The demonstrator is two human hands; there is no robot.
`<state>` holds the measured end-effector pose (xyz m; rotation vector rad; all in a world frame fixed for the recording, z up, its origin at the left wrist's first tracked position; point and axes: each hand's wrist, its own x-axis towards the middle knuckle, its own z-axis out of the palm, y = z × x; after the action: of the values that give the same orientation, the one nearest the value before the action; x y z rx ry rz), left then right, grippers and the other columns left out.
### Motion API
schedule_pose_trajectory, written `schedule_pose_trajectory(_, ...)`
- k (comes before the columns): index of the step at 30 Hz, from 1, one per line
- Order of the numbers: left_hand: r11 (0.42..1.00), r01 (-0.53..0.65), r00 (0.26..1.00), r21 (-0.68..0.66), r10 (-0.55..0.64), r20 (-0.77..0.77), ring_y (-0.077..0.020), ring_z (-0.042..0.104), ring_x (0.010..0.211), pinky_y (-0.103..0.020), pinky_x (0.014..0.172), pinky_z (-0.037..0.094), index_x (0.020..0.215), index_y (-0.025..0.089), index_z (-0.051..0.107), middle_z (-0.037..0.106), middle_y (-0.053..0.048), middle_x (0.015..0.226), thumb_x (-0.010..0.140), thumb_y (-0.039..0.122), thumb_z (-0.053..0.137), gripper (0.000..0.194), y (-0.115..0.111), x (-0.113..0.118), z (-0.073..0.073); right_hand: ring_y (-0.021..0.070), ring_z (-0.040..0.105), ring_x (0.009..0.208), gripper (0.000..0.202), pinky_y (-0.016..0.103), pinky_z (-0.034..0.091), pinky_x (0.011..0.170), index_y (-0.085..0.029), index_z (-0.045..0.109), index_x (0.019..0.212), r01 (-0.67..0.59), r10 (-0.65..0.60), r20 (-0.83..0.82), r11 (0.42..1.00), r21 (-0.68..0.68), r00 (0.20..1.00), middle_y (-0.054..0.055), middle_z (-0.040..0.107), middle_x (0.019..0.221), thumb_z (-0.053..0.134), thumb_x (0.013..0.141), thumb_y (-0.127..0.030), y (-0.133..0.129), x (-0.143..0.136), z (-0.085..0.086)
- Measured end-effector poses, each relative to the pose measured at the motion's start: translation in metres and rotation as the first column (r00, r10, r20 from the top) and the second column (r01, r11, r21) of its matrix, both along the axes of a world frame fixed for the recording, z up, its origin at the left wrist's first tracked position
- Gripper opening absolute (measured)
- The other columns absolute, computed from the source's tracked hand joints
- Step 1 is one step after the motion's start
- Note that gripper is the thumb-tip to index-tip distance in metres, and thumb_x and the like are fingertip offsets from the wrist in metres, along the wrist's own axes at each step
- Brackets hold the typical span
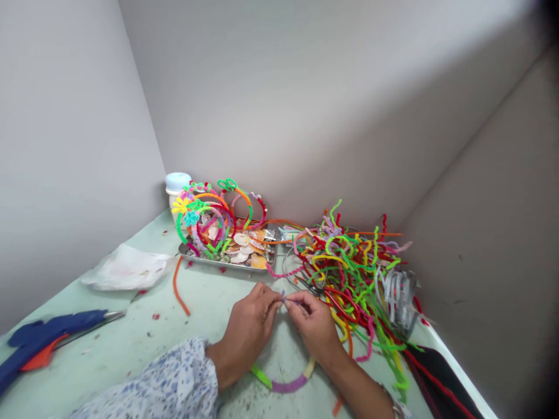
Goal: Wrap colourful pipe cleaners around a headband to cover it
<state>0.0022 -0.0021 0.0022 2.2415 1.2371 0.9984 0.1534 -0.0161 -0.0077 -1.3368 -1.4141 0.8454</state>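
Fingers of the left hand (247, 320) and the right hand (317, 326) were closed in a pinch, thumbs against forefingers, with a thin purple strip (283, 295) gripped between them, the two sets of tips almost meeting; beneath the wrists curved a fuzzy band (289, 386) in green, purple and cream, its ends hidden behind the hands, so whether it joined the strip could not be told; both were over the pale green table (161, 337); ahead sat a metal tray (227, 265) of flat pieces, with colourful hoops (209, 224) at its left end; right of it sprawled a tangled heap of pipe cleaners (349, 256); a blue glue gun (61, 329) lay far left.
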Motion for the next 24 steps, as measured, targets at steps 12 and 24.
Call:
schedule_pose_trajectory(12,1.000,-0.027,0.996,-0.015,0.025,-0.083,-0.0144,0.053,0.074,-0.025,0.070,0.043,0.089,0.021,0.060,0.053,-0.004,0.082,0.088,0.023,0.037,0.024,-0.001,0.001,0.008,0.0136,0.053,0.058,0.020,0.022,0.042,0.054,-0.016,0.063,0.078,0.004,-0.005,0.028,1.000,0.024,1.000,0.001,0.062,0.066,0.057,0.077,-0.035,-0.001,0.000,0.003)
schedule_pose_trajectory(24,0.961,0.082,0.991,-0.263,-0.050,0.125,-0.0159,0.053,0.076,-0.025,0.070,0.039,0.080,0.018,0.061,0.058,-0.003,0.079,0.083,0.027,0.043,0.020,0.008,-0.002,0.019,0.0119,0.047,0.050,0.022,0.022,0.036,0.045,-0.017,0.063,0.079,-0.004,0.004,-0.019,1.000,-0.011,1.000,0.000,0.059,0.063,0.058,0.076,-0.038,0.000,0.001,0.003)
